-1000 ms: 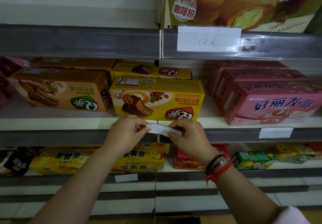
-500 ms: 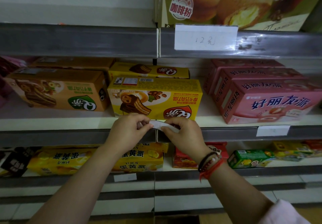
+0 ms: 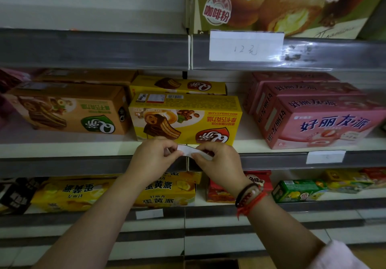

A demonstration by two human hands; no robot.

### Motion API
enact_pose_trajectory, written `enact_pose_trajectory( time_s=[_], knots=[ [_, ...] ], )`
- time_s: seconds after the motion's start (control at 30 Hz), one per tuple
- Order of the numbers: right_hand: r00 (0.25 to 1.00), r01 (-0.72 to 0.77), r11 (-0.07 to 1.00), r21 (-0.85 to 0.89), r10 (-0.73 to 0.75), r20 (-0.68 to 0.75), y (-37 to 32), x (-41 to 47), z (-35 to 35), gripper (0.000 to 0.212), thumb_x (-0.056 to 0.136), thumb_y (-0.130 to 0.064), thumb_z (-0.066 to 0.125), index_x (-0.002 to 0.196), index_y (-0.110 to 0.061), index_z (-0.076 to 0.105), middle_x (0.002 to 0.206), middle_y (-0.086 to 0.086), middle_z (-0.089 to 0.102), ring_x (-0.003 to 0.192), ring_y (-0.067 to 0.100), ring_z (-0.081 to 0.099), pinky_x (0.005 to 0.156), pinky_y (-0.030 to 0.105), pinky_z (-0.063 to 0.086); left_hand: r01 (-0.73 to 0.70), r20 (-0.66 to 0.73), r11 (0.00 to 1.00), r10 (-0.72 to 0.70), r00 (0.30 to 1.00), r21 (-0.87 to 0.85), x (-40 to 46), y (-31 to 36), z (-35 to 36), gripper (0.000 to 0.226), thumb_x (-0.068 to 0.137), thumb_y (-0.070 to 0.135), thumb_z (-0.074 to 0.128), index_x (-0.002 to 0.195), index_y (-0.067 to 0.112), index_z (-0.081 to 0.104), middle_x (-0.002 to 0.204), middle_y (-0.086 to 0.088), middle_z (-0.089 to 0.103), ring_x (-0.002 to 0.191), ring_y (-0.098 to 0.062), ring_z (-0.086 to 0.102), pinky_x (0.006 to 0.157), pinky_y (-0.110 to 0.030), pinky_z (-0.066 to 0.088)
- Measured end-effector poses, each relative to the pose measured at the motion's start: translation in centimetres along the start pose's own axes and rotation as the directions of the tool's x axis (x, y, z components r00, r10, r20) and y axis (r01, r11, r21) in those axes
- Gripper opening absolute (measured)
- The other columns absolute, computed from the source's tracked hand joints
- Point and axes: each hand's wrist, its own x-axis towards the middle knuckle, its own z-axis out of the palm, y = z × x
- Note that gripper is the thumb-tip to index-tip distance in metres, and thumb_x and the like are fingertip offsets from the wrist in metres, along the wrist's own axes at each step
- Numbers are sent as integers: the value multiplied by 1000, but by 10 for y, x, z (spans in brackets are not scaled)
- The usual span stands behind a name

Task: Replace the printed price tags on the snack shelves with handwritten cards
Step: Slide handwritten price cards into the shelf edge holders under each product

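A small white paper card (image 3: pixel 189 151) is pinched at both ends, just below the yellow mocha chocolate pie box (image 3: pixel 186 120) and in front of the middle shelf's grey price rail (image 3: pixel 271 160). Its left end is held by the curled fingers of the left hand (image 3: pixel 153 157), its right end by those of the right hand (image 3: pixel 219 162). The card is bowed between them. Above and right of the box, a handwritten card (image 3: pixel 246 46) is seated in the upper rail.
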Motion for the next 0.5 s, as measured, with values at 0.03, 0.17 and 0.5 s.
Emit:
enact_pose_trajectory(
  time_s=[0.03,0.17,0.5],
  knots=[
    [1000,-1,1000,-5,1,4,0,0,0,16,81,-32,59,90,-22,69,84,-1,70,77,14,58,65,29,46,1,3,1000,-1,1000,5,0,0,0,16,79,31,64,65,27,56,64,11,47,61,-5,46,55,-21,35],
    [1000,2,999,-43,-1,21,0,1,0,16,81,-33,58,87,-24,69,82,-1,70,75,14,57,62,26,41,2,3,1000,-2,1000,10,0,-1,0,14,79,30,65,67,24,60,63,12,47,62,-6,47,55,-20,36],
    [1000,-18,999,-30,19,20,3,1,2,14,81,-34,60,85,-24,69,80,-2,69,75,15,57,63,29,44,25,1,1000,-25,1000,-14,-1,-1,-1,13,78,29,66,83,17,70,69,14,49,67,-7,49,58,-20,37]
  ],
)
